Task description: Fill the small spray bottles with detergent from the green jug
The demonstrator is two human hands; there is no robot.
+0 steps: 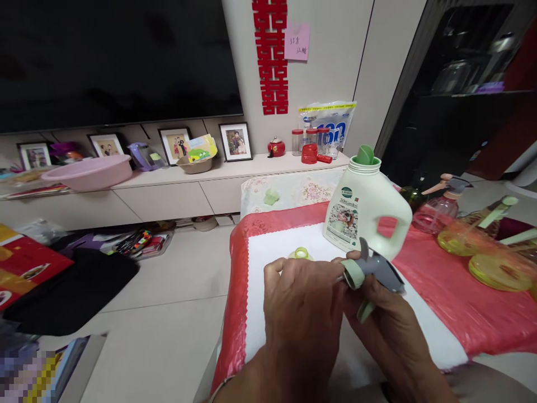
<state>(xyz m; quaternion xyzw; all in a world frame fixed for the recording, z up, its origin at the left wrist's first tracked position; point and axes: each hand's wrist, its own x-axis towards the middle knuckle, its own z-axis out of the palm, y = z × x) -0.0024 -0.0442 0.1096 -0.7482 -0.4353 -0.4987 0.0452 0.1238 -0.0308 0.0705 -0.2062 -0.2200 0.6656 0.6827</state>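
My right hand (388,327) is wrapped round a grey and green trigger spray head (377,270), held tilted with its green collar facing left. Close against that collar, my left hand (300,313) has its fingers closed; a thin pale bit shows between them and the collar, but what they hold is mostly hidden. Just beyond my left knuckles stands a bottle with a yellow-green open neck (301,253), its body largely covered by the hand. A large pale green detergent jug (367,210) stands behind the spray head, with a green cap or cup (366,155) in its mouth.
A white sheet (262,268) lies over the red table cover (235,291). On the right are a pink spray bottle (442,210) and several yellow bottles (499,271). Beyond the table, a low cabinet (168,198) bears a pink basin (90,172) and framed photos.
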